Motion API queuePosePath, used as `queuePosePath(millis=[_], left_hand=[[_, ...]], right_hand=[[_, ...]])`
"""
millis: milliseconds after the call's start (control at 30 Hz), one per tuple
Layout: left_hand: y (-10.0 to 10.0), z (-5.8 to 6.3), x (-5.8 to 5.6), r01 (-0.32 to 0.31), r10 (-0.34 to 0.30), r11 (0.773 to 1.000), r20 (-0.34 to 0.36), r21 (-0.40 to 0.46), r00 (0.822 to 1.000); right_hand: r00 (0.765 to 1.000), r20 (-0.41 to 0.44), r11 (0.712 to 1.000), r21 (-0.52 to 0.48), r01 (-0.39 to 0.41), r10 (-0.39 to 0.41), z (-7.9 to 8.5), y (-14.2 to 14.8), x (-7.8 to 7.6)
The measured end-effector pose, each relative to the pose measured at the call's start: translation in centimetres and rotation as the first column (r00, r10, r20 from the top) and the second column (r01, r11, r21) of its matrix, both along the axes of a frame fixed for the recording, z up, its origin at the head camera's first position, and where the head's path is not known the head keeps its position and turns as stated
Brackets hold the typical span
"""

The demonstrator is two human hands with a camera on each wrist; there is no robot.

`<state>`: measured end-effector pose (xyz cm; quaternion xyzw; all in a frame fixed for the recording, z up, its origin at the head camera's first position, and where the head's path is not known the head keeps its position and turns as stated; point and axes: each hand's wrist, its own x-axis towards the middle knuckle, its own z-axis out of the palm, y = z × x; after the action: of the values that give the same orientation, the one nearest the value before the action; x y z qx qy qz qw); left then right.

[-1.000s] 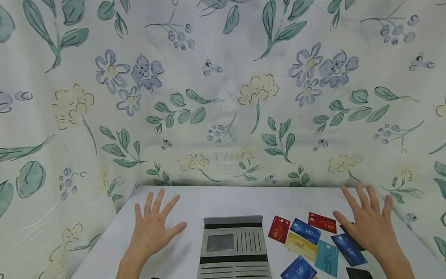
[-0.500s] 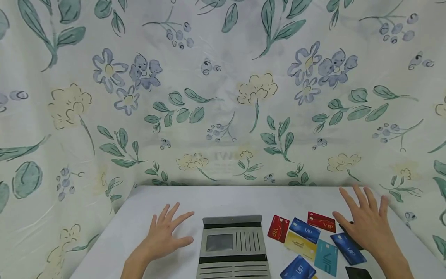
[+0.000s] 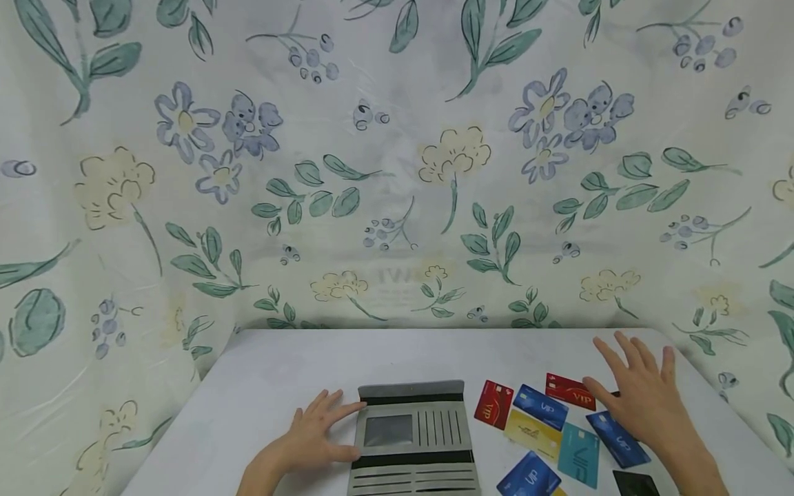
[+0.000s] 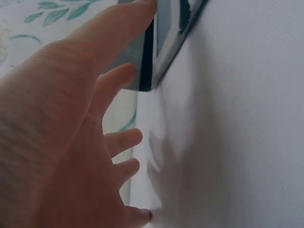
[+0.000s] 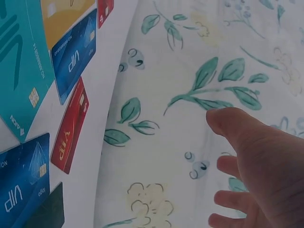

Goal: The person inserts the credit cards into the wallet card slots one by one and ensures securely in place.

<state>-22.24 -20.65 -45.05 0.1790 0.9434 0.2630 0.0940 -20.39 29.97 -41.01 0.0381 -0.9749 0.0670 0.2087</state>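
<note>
An unfolded grey wallet (image 3: 443,424) with black bands, a clear window and rows of card slots lies on the white table. My left hand (image 3: 313,437) is at its left side, fingers spread, index fingertip and thumb tip right at the edge. In the left wrist view, thumb and index finger overlap the wallet (image 4: 148,71) while the other fingers stick out free. Over the right end of a spread of cards, my right hand (image 3: 645,399) hovers with fingers apart and nothing in it. Beneath it are a blue VIP card (image 3: 618,439) and a mostly hidden dark card.
Right of the wallet lie two red cards (image 3: 494,405), more blue cards (image 3: 542,406), a yellow card (image 3: 535,435), a teal card (image 3: 579,456) and a black card (image 3: 634,484). A flowered curtain (image 3: 397,172) hangs behind the white table (image 3: 298,358).
My left hand has moved right and nearer, from beside the wallet to its left edge. The right hand stays over the cards, shifting only slightly. The wallet and cards lie as before.
</note>
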Motion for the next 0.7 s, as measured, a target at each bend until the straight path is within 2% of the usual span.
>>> queuePosePath(millis=[133, 400, 700], left_hand=[[0.2, -0.3, 0.0, 0.004, -0.004, 1.000, 0.012, -0.005, 1.000], [0.2, -0.4, 0.0, 0.011, -0.011, 1.000, -0.001, -0.010, 1.000], [0.2, -0.9, 0.1, 0.020, -0.020, 1.000, -0.005, -0.010, 1.000]], right_hand=[[0.999, 0.030, 1.000, -0.005, -0.017, 0.017, 0.0, -0.2, 0.0], [0.991, 0.117, 0.995, -0.075, -0.063, 0.072, 0.0, -0.9, 0.0], [0.953, 0.227, 0.971, -0.177, -0.163, 0.202, -0.5, -1.8, -0.6]])
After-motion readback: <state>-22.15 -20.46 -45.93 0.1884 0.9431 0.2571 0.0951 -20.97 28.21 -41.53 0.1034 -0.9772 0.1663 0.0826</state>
